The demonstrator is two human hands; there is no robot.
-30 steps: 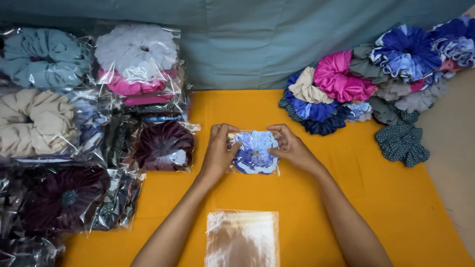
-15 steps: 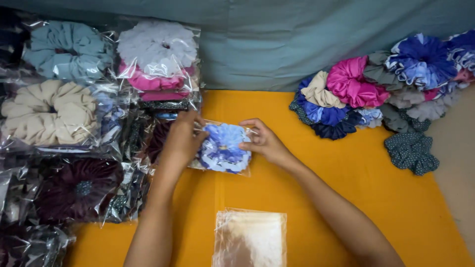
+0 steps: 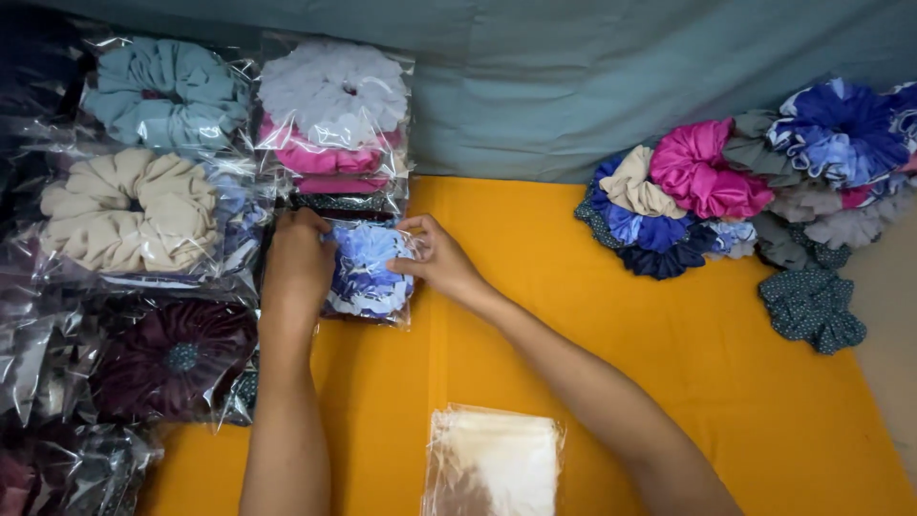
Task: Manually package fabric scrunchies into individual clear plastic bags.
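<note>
Left hand (image 3: pixel 298 263): fingers curled on the left edge of a clear bag holding a blue-and-white scrunchie (image 3: pixel 368 272), pinching it
Right hand (image 3: pixel 437 260): thumb and fingers pinching the bag's right edge
Bagged scrunchie: held between both hands at the left side of the orange tabletop (image 3: pixel 592 363), touching the stack of filled bags
Step, as judged: a filled bag is being set with the finished ones; the next move would call for a steady two-sided grip so the bag lies flat
Filled bags, left, all clear plastic: pale blue scrunchie (image 3: pixel 164 88), white scrunchie (image 3: pixel 334 86) above a pink one (image 3: pixel 320 158), cream scrunchie (image 3: pixel 129 210), dark maroon scrunchie (image 3: pixel 177 355)
Empty clear bags (image 3: pixel 492 463): flat stack, near edge, between the forearms
Loose scrunchies (image 3: pixel 745 186): unbagged heap at right, pink, blue, grey, beige, dotted teal
No labels legible
</note>
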